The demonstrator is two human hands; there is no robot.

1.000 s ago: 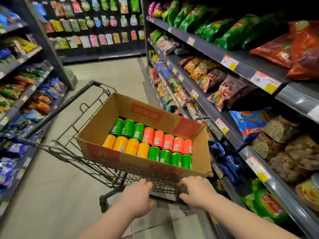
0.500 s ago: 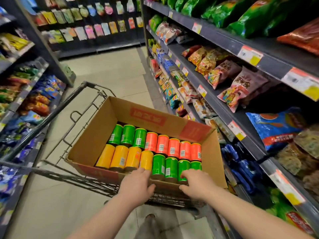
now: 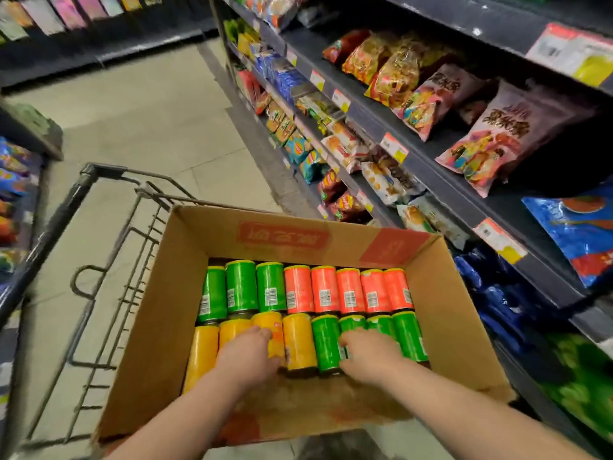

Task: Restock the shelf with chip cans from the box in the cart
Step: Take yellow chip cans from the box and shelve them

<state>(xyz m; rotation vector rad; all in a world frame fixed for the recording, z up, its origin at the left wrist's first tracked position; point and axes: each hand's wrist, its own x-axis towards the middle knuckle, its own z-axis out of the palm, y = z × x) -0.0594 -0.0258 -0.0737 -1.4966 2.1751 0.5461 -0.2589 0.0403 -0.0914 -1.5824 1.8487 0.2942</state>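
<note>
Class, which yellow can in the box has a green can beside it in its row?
The rightmost yellow can, just right of the left hand; a green can lies along its right side, unlike the other three.

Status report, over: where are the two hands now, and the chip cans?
Left hand on yellow can, right hand on green can; grip unclear. Cans lie in box. Nothing in the way.

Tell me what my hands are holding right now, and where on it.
Left hand grips a yellow can round its near end; right hand grips a green can likewise. Both cans lie in the box.
</note>
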